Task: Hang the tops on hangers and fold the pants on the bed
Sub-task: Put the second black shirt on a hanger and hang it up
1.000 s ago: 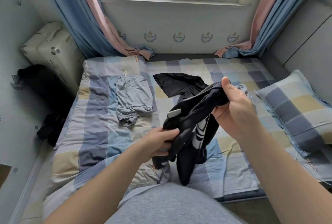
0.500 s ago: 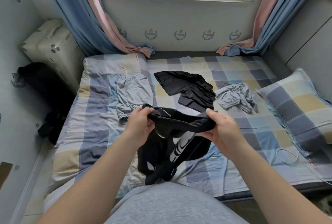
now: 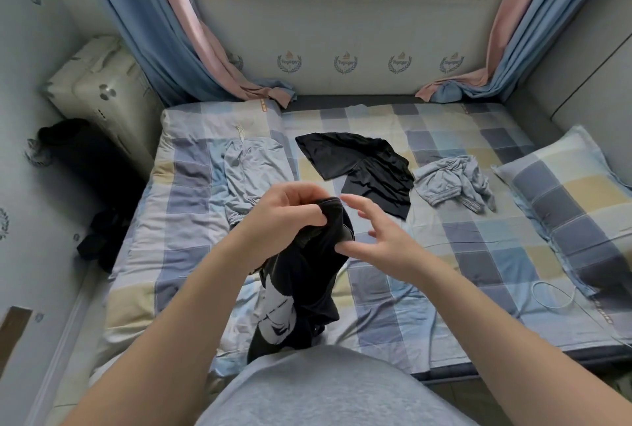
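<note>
**Q:** Where is the work item, and what holds it?

**A:** The black fabric garment with a white print (image 3: 301, 275) hangs above the near edge of the checked-sheet bed (image 3: 444, 254). The left hand (image 3: 284, 217) grips its bunched upper edge, with the fingers (image 3: 309, 217) curled round the cloth. The right hand (image 3: 383, 241) holds nothing. Its fingers (image 3: 359, 206) are spread and straight, with one tip at or just beside the fabric.

**Q:** What are the handling properties?

**A:** The item is judged light, soft and limp. It drapes and twists under its own weight and keeps no shape. It is not fragile, but thin cloth may slip from a loose pinch. Recommended hold: the stitched edge at the top, one hand at each end, so that the item falls flat.

**Q:** What cannot be determined?

**A:** Whether the item is a top or pants. The folds hide its outline, and its lower end is cut off behind the person's grey-clad torso (image 3: 325, 391). The white print is unreadable. No hanger is in view. Whether the right fingertip touches the cloth is uncertain.
</note>
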A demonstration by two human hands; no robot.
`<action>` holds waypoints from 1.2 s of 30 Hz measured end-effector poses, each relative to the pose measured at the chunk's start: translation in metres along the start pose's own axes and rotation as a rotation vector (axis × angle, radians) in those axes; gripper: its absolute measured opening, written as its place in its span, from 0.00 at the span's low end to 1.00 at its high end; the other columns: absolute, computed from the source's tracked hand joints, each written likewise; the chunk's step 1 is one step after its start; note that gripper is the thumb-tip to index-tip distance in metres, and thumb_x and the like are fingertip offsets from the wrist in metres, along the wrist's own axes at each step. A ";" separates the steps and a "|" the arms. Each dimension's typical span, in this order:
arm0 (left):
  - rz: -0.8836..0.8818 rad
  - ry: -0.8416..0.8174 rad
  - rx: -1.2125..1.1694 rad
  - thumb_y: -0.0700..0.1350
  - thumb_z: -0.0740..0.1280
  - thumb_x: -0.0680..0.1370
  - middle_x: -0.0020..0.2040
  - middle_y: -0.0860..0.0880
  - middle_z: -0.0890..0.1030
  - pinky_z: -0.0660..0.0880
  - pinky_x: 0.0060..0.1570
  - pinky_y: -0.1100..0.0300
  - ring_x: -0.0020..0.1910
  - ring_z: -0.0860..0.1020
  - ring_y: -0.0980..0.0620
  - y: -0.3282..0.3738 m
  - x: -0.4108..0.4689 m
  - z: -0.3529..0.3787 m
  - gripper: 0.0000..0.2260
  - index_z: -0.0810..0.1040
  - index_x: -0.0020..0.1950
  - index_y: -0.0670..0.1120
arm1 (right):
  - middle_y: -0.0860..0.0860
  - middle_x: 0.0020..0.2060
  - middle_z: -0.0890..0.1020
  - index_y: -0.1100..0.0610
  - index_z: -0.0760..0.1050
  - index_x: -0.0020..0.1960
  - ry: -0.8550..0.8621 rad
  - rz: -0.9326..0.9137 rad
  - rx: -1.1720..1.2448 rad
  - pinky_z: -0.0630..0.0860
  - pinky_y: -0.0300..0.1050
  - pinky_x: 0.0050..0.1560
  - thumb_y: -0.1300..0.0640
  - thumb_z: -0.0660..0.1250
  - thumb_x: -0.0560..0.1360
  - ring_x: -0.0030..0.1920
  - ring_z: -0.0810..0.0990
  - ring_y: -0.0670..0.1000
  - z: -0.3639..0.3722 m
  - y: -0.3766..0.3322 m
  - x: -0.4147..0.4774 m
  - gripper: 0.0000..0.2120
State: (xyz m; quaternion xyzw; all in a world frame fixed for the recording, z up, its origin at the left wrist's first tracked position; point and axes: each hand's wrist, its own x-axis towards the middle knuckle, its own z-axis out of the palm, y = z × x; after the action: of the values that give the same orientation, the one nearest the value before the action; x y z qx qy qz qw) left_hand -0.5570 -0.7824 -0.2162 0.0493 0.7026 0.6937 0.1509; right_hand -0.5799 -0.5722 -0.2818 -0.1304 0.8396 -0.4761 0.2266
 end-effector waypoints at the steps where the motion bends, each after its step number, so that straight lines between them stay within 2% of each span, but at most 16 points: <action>1: 0.023 0.003 0.037 0.37 0.65 0.67 0.37 0.43 0.79 0.72 0.40 0.58 0.38 0.76 0.47 0.003 -0.001 -0.001 0.07 0.82 0.39 0.44 | 0.35 0.61 0.76 0.37 0.72 0.65 -0.015 -0.004 -0.008 0.70 0.37 0.61 0.51 0.73 0.73 0.63 0.72 0.34 0.002 -0.002 0.006 0.23; 3: 0.063 0.030 0.083 0.37 0.65 0.68 0.36 0.43 0.78 0.71 0.39 0.59 0.37 0.75 0.47 0.008 -0.002 -0.005 0.06 0.82 0.38 0.44 | 0.43 0.48 0.83 0.45 0.78 0.54 0.043 -0.003 -0.020 0.80 0.49 0.50 0.52 0.70 0.72 0.50 0.82 0.45 0.009 -0.002 0.014 0.10; 4: 0.078 0.054 0.102 0.37 0.65 0.68 0.36 0.42 0.78 0.72 0.38 0.59 0.37 0.76 0.48 0.009 -0.002 -0.008 0.07 0.82 0.38 0.45 | 0.48 0.43 0.83 0.49 0.78 0.50 0.090 -0.004 -0.045 0.80 0.55 0.45 0.52 0.68 0.71 0.43 0.82 0.51 0.012 -0.001 0.016 0.08; 6: 0.105 0.124 0.169 0.37 0.65 0.69 0.34 0.40 0.77 0.70 0.33 0.59 0.34 0.74 0.48 0.009 -0.004 -0.015 0.08 0.82 0.38 0.46 | 0.51 0.36 0.78 0.55 0.73 0.44 0.159 0.035 -0.142 0.74 0.52 0.37 0.56 0.66 0.71 0.35 0.76 0.54 0.017 0.005 0.016 0.04; 9: 0.119 0.235 0.331 0.32 0.65 0.72 0.33 0.48 0.78 0.68 0.31 0.64 0.31 0.73 0.54 0.002 -0.004 -0.027 0.12 0.82 0.38 0.47 | 0.51 0.33 0.72 0.56 0.65 0.38 0.277 0.103 -0.289 0.65 0.49 0.35 0.64 0.65 0.72 0.35 0.69 0.54 0.018 0.019 0.011 0.10; 12: 0.117 0.347 0.552 0.30 0.65 0.72 0.41 0.52 0.80 0.70 0.41 0.67 0.40 0.77 0.57 -0.016 0.000 -0.038 0.15 0.83 0.39 0.49 | 0.53 0.34 0.73 0.56 0.66 0.39 0.389 0.128 -0.326 0.66 0.49 0.35 0.69 0.64 0.70 0.36 0.70 0.55 0.005 0.026 0.004 0.10; 15: 0.059 0.467 0.755 0.33 0.66 0.73 0.45 0.50 0.77 0.68 0.45 0.62 0.46 0.75 0.52 -0.045 0.009 -0.043 0.12 0.78 0.43 0.51 | 0.52 0.32 0.72 0.57 0.67 0.39 0.504 0.092 -0.287 0.64 0.46 0.32 0.72 0.62 0.67 0.33 0.68 0.53 -0.015 0.022 -0.005 0.12; 18: -0.002 0.525 0.843 0.31 0.64 0.71 0.44 0.50 0.73 0.68 0.43 0.55 0.47 0.74 0.46 -0.067 0.017 -0.037 0.13 0.75 0.46 0.49 | 0.52 0.33 0.74 0.57 0.69 0.39 0.607 0.087 -0.257 0.64 0.44 0.32 0.74 0.61 0.67 0.33 0.68 0.51 -0.029 0.016 -0.016 0.13; 23: -0.052 0.521 0.885 0.30 0.63 0.69 0.45 0.50 0.74 0.67 0.42 0.55 0.45 0.73 0.47 -0.084 0.031 -0.026 0.14 0.73 0.46 0.48 | 0.51 0.39 0.76 0.56 0.72 0.40 0.755 0.126 -0.288 0.66 0.33 0.35 0.72 0.64 0.69 0.37 0.72 0.53 -0.034 0.025 -0.035 0.11; 24: -0.063 0.517 0.894 0.31 0.63 0.69 0.45 0.49 0.74 0.67 0.41 0.54 0.44 0.72 0.46 -0.088 0.035 -0.023 0.13 0.73 0.47 0.47 | 0.51 0.39 0.76 0.55 0.72 0.40 0.768 0.152 -0.277 0.71 0.35 0.37 0.71 0.64 0.70 0.38 0.74 0.54 -0.035 0.030 -0.040 0.11; 25: -0.068 0.508 0.899 0.31 0.63 0.69 0.44 0.49 0.74 0.66 0.41 0.54 0.44 0.73 0.45 -0.092 0.040 -0.019 0.12 0.73 0.47 0.46 | 0.51 0.40 0.76 0.54 0.72 0.40 0.776 0.181 -0.255 0.76 0.44 0.39 0.71 0.64 0.70 0.38 0.77 0.56 -0.036 0.036 -0.046 0.12; 26: -0.073 0.486 0.904 0.31 0.63 0.69 0.42 0.48 0.75 0.65 0.40 0.54 0.43 0.73 0.44 -0.098 0.044 -0.013 0.12 0.73 0.47 0.45 | 0.52 0.39 0.77 0.53 0.72 0.39 0.780 0.219 -0.233 0.79 0.52 0.37 0.71 0.64 0.70 0.38 0.78 0.58 -0.036 0.040 -0.053 0.13; 27: -0.081 0.452 0.915 0.32 0.63 0.69 0.41 0.48 0.75 0.65 0.40 0.54 0.43 0.73 0.43 -0.104 0.048 -0.006 0.11 0.73 0.46 0.45 | 0.53 0.38 0.78 0.53 0.72 0.39 0.783 0.264 -0.215 0.79 0.54 0.35 0.72 0.63 0.69 0.37 0.79 0.60 -0.036 0.045 -0.061 0.14; 30: -0.095 0.271 0.961 0.36 0.67 0.72 0.38 0.49 0.75 0.65 0.37 0.54 0.41 0.74 0.43 -0.117 0.056 0.021 0.08 0.71 0.45 0.48 | 0.55 0.37 0.79 0.57 0.74 0.40 0.816 0.369 -0.225 0.78 0.52 0.32 0.73 0.61 0.70 0.36 0.81 0.60 -0.036 0.055 -0.091 0.12; 33: -0.064 -0.026 0.825 0.45 0.75 0.74 0.34 0.51 0.74 0.63 0.32 0.55 0.35 0.71 0.49 -0.122 0.061 0.052 0.14 0.69 0.40 0.48 | 0.53 0.37 0.79 0.57 0.74 0.41 0.863 0.456 -0.315 0.72 0.47 0.37 0.71 0.61 0.71 0.40 0.77 0.58 -0.040 0.068 -0.129 0.11; 36: -0.067 -0.373 0.630 0.52 0.76 0.73 0.31 0.52 0.71 0.63 0.34 0.55 0.31 0.67 0.51 -0.119 0.060 0.089 0.17 0.68 0.39 0.50 | 0.52 0.39 0.77 0.56 0.73 0.42 0.908 0.546 -0.352 0.66 0.47 0.38 0.72 0.61 0.71 0.42 0.73 0.57 -0.047 0.081 -0.173 0.12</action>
State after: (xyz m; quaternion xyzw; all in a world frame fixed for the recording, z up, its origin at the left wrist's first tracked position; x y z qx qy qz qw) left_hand -0.5725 -0.6842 -0.3418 0.1961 0.8433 0.4169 0.2767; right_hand -0.4546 -0.4205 -0.2864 0.2742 0.9230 -0.2612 -0.0677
